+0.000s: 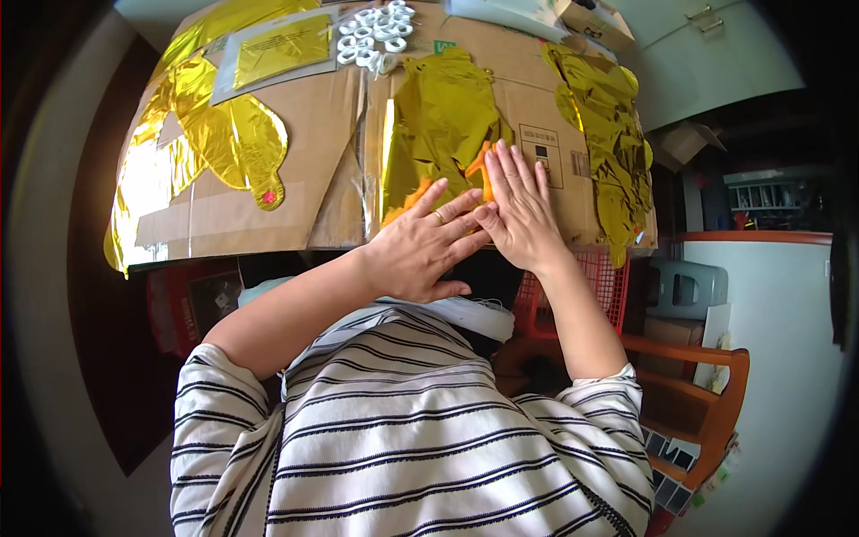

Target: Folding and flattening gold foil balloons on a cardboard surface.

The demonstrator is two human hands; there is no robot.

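A flat gold foil balloon point(443, 107) lies on the cardboard in front of me. My left hand point(419, 246) rests over its near end, fingers stretched out and a ring on one of them. Beside it my right hand point(526, 210) is laid flat, fingers extended, its thumb by the left fingertips. Orange material point(479, 161) shows around the fingers of both hands; its kind is partly hidden under them. Neither hand appears to grip anything.
More gold foil balloons lie at the left point(237, 134) and right point(613, 134). A clear bag with folded gold foil point(284, 49) and several small white rolls point(371, 36) are at the back. Below the cardboard's right edge stand a red basket point(599, 286) and a wooden chair point(729, 394).
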